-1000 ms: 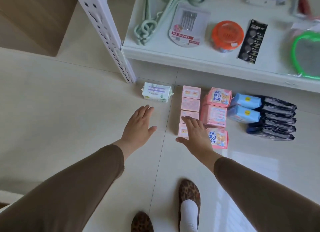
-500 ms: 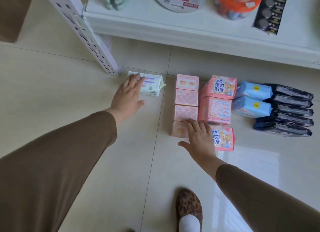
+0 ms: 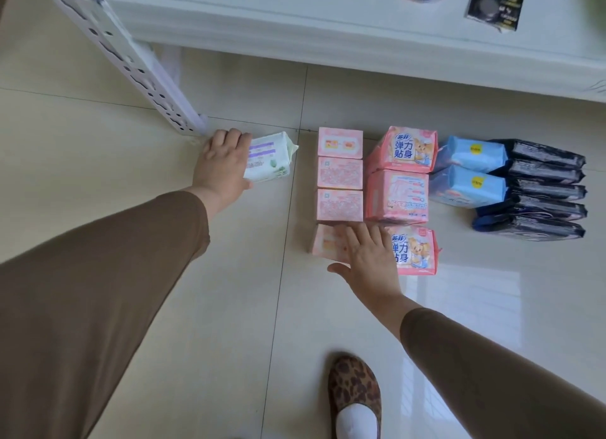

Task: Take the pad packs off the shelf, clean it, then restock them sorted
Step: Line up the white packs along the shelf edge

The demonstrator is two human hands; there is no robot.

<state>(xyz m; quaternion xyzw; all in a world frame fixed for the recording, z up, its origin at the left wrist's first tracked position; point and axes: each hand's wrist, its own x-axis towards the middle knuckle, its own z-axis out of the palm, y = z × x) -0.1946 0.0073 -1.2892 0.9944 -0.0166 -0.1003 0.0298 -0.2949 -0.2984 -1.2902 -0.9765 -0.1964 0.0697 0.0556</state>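
Left hand (image 3: 220,163) grips the green pack (image 3: 270,158); right hand (image 3: 367,258), fingers flat, presses the nearest pale pink pack (image 3: 323,243). Risk: a hasty lift topples the pink column.

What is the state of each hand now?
Left hand: grips the white-green soft pad pack.
Right hand: open, fingers flat on the pale pink pad box.

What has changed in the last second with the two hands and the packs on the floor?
The left hand moved forward from the bare floor onto the white and green pack beside the shelf post. The right hand stayed flat on the nearest pink packs. The packs did not visibly shift.
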